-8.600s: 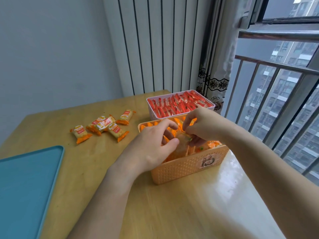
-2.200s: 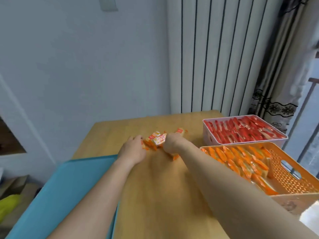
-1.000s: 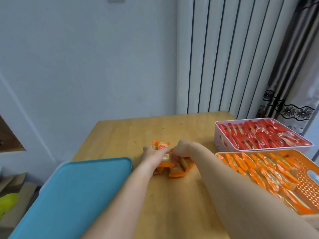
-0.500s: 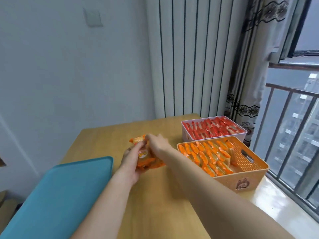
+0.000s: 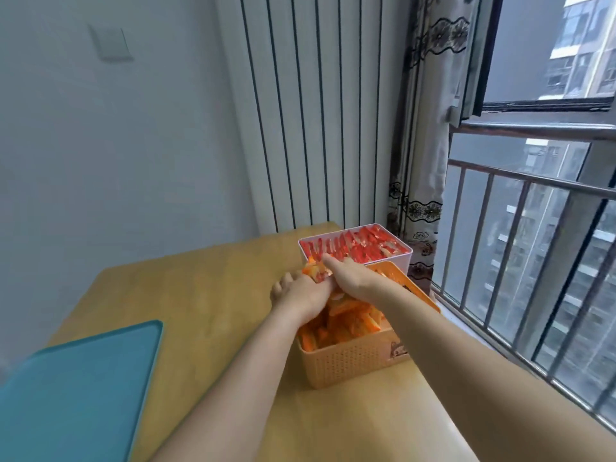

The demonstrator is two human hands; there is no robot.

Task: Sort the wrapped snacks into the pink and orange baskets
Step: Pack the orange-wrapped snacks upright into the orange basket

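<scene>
As we squeeze snacks (image 5: 315, 272) betw. L hand (image 5: 300, 295) & R hand (image 5: 353, 278), both gripping, none should spill short of orange basket (image 5: 350, 361).

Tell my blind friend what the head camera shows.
The left hand and right hand hold a bunch of orange snacks over the orange basket, which holds many. Behind it a pink basket is full of red snacks; a blue tray lies left on the wooden table.

Both arms stretched forward, left hand (image 5: 301, 295) and right hand (image 5: 354, 278) together, clasping orange snacks (image 5: 315, 273)
</scene>
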